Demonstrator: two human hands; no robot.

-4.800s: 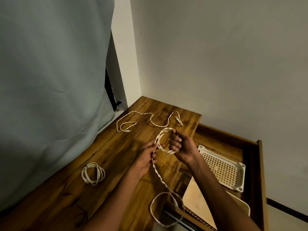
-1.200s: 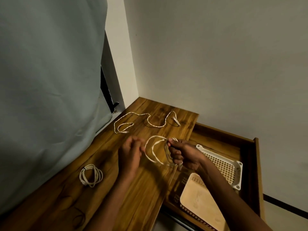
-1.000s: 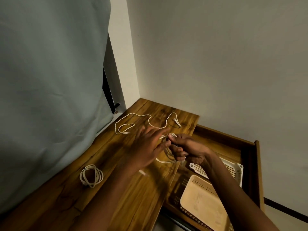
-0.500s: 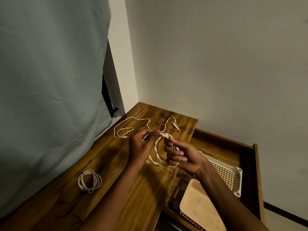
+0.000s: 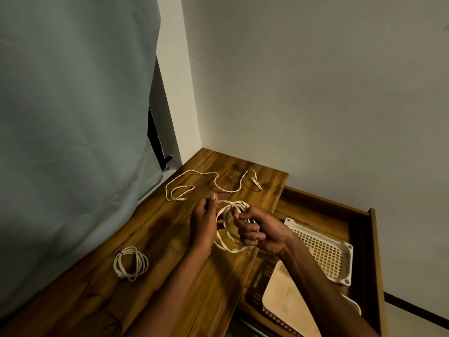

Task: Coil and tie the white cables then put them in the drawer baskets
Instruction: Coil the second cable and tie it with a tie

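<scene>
Head view: right hand (image 5: 258, 233) fingers (image 5: 252, 235) curled round coiled white cable (image 5: 229, 223) above bench (image 5: 170, 239); left hand (image 5: 202, 224) pinching its loose end beside them. Tied cable (image 5: 130, 263) left of fingers, loose cable (image 5: 209, 182) beyond, drawer baskets (image 5: 340, 261) right.

Plain pale walls (image 5: 315, 93), grey-green curtain (image 5: 73, 117) (left), dim light.

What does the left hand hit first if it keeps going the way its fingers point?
Probably the loose cable lying uncoiled on the desk top; the left hand points away toward it, though depth is unclear.
</scene>
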